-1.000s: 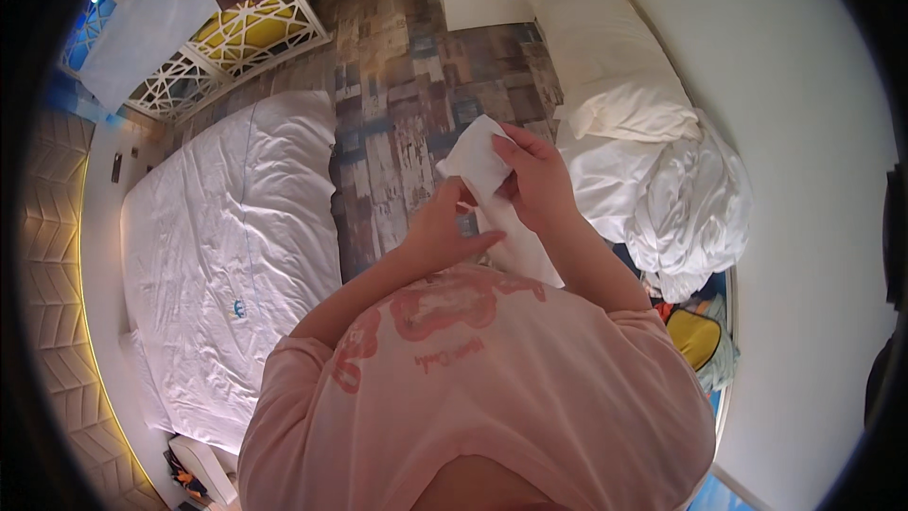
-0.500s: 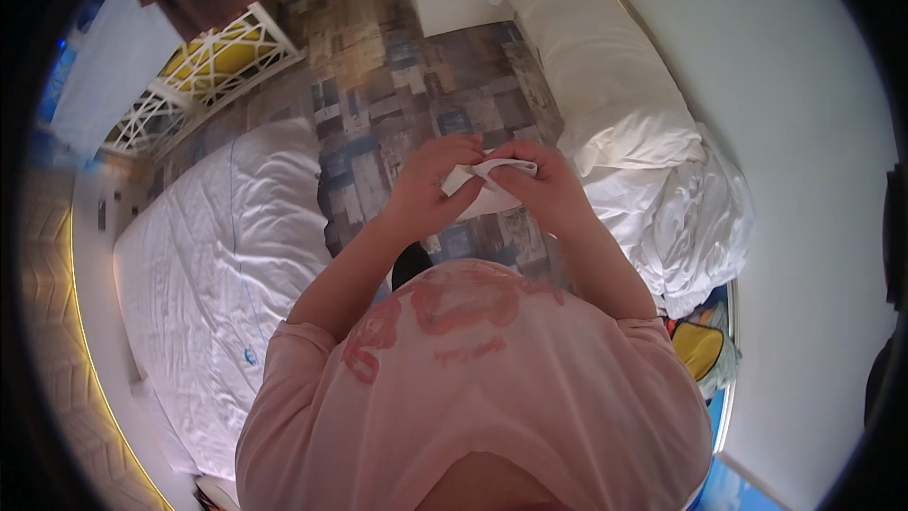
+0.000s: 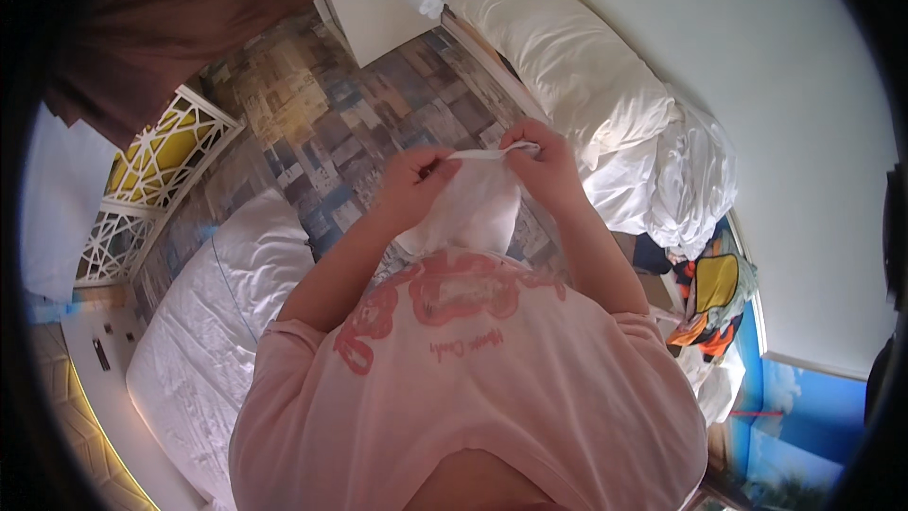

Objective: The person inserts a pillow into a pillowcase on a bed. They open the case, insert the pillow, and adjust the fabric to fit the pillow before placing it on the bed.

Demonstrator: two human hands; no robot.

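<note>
Bunched up half a second ago, the white cloth (image 3: 463,208) now hangs spread at the frame's centre, its top edge seemingly ready to handle: left hand (image 3: 413,189) and right hand (image 3: 549,170) pinch it between closed fingers.

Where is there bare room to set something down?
Bare patterned floor shows beyond the left hand and right hand, between lattice panel, left-side bedding and long pillow. Crowded: the right, with crumpled linen and colourful pile; also between the hands, which hold white cloth.

White cloth (image 3: 468,210), lower end hidden
</note>
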